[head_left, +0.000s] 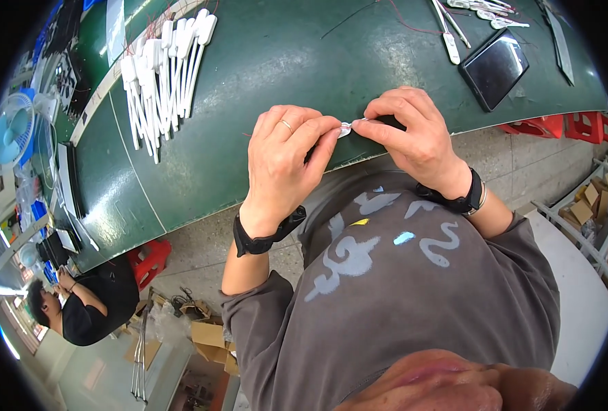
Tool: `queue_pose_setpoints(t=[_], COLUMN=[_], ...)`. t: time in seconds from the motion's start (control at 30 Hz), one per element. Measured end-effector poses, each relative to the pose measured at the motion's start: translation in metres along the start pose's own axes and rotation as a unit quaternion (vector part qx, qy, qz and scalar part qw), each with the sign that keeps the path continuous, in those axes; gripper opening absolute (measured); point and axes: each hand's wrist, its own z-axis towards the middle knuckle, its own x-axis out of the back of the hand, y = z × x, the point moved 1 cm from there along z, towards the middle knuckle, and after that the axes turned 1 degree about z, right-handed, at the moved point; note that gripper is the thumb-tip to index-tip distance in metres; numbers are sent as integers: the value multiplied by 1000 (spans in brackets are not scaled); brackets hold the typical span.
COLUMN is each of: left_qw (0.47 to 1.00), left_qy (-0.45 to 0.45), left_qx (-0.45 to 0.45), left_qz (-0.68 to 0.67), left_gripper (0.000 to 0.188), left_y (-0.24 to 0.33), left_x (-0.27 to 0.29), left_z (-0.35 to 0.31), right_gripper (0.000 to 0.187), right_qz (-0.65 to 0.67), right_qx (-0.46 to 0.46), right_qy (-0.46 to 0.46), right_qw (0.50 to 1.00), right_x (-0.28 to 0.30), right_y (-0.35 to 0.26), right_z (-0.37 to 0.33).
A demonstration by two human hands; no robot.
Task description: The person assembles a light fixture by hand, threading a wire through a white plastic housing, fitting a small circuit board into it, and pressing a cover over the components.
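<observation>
A small, whitish, partly clear piece (345, 129) sits between my fingertips near the front edge of the green table. My left hand (280, 154) pinches it between thumb and forefinger; a ring is on one finger. From the other side, my right hand (414, 133) closes thumb and forefinger at the piece's right end. The fingertips hide most of it, so its kind is unclear. A short bit of red wire shows beside my left hand. Both wrists wear black bands.
Many white sticks (163, 75) with wide flat heads and red wires lie at the far left of the green table (270, 68). To the far right are a black phone-like slab (494, 68) and a white stick (450, 46). Another person (88, 301) sits at left, near a fan (10, 129).
</observation>
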Motion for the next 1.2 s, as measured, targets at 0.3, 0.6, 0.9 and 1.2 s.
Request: queue_pose_setpoints(t=[0.3,0.6,0.9,1.2], left_qw=[999,998,998,998], left_qy=[3,3,7,17], left_qx=[-23,-9,-18,-34], left_qz=[40,57,56,54], left_gripper=[15,15,17,18], left_y=[1,5,2,-1], left_x=[-1,-2,-3,-4], left_z=[1,0,-2,-5], right_gripper=[30,30,30,28], right_qz=[7,15,23,24], right_qx=[-11,-16,-5,-21], right_qy=[-4,6,-2,-1], right_qw=[1000,1000,1000,999], right_x=[1,0,1,1], right_y=[0,0,2,0], right_z=[0,0,1,3])
